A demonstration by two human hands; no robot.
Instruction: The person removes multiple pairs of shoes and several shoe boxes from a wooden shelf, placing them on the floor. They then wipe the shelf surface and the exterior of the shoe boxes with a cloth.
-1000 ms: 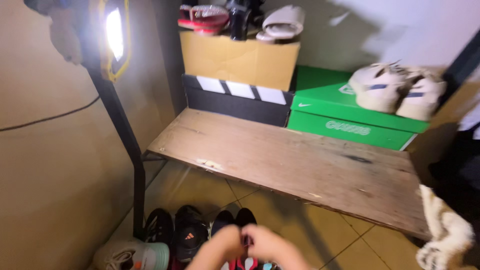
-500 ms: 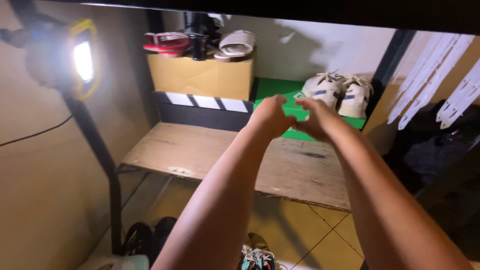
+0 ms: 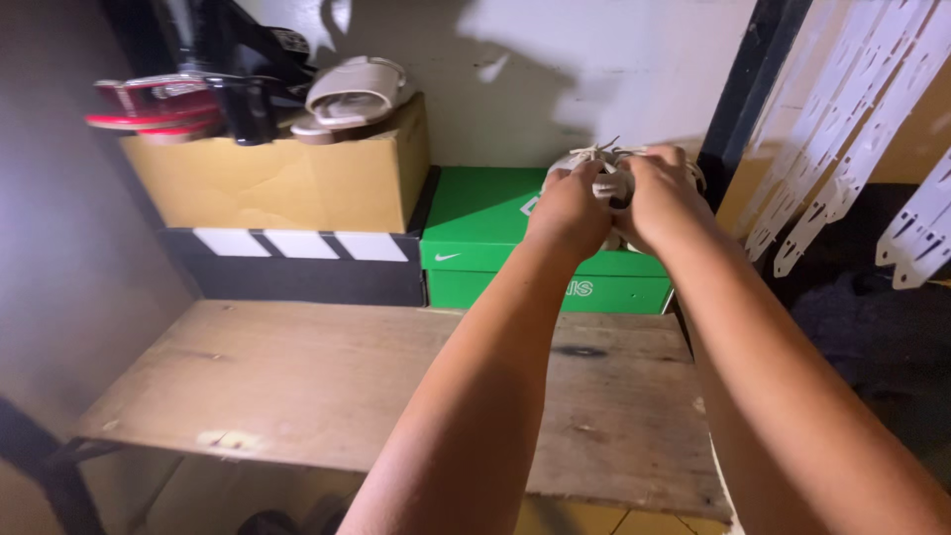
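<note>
Both my arms reach forward over a wooden shelf board (image 3: 327, 386). My left hand (image 3: 570, 210) and my right hand (image 3: 666, 193) are side by side, each closed on a pair of white lace-up sneakers (image 3: 606, 176) that sits on a green shoe box (image 3: 495, 233). The hands cover most of the sneakers; only laces and a bit of the uppers show between the fingers.
A tan cardboard box (image 3: 287, 183) rests on a black-and-white box (image 3: 297, 263) left of the green one. On top lie a white sandal (image 3: 355, 91), red sandals (image 3: 154, 104) and a black shoe (image 3: 238, 69). A black post (image 3: 748, 89) and white plastic strips (image 3: 842, 129) stand at the right.
My hands rose from the shoes on the floor, crossed over the wooden board and closed on the white sneakers on the green box. The view lifted and shifted right, away from the lamp.
</note>
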